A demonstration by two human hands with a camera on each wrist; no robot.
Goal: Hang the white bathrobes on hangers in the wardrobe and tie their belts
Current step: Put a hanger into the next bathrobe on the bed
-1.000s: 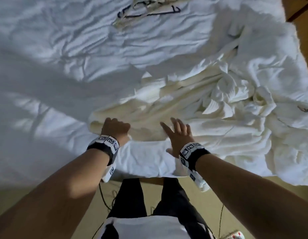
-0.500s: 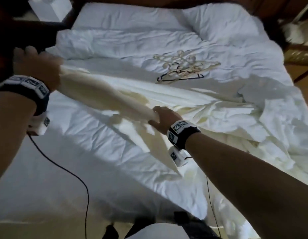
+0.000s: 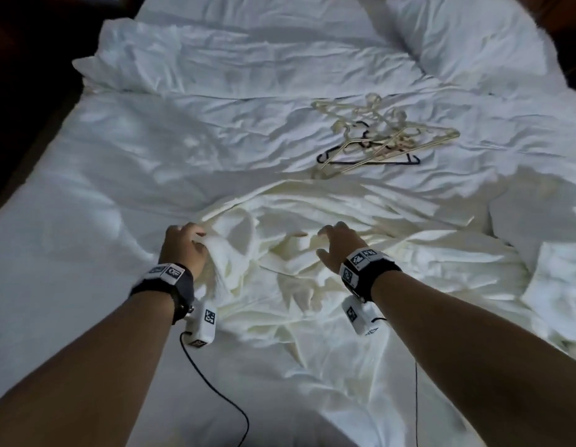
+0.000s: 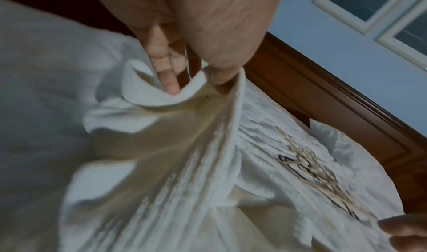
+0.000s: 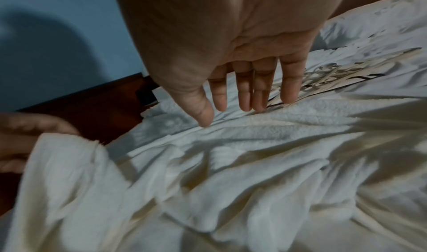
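A cream-white bathrobe (image 3: 312, 253) lies crumpled on the bed in the head view. My left hand (image 3: 183, 245) pinches a fold of the bathrobe (image 4: 175, 146) at its left edge, thumb and fingers (image 4: 169, 84) closed on the cloth. My right hand (image 3: 332, 243) hovers just above the robe with fingers (image 5: 242, 95) straight and spread, holding nothing over the bathrobe (image 5: 254, 164). A pile of cream and black hangers (image 3: 380, 137) lies farther up the bed, beyond both hands. More white robe cloth (image 3: 538, 269) is heaped at the right.
The bed's white duvet (image 3: 151, 156) is rumpled, with a pillow (image 3: 467, 37) at the far right. A wooden headboard (image 4: 335, 95) and blue wall stand behind. Cables (image 3: 222, 398) trail from my wrist cameras over the near edge of the bed.
My left hand came down from high at the left to the bed, still gripping the robe. My right hand let go of the cloth and now hovers open above it.
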